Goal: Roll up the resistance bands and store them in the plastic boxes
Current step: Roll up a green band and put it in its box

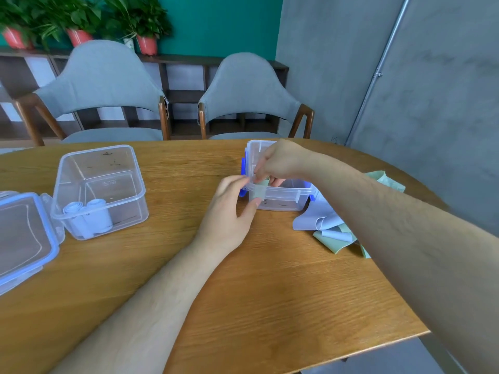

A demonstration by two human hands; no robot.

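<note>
Stowing: your right hand (pixel 280 163) pinches green roll (pixel 263 182) at box (pixel 286 191) rim, left hand (pixel 229 211) grips its tail. Next: tuck tail, drop in.

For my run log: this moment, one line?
right hand: pinches green band roll over small box | left hand: pinches its tail | large box: two rolls

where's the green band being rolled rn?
Head view, right of centre: green band held between left hand and right hand at the front-left rim of the blue-latched box.
</note>
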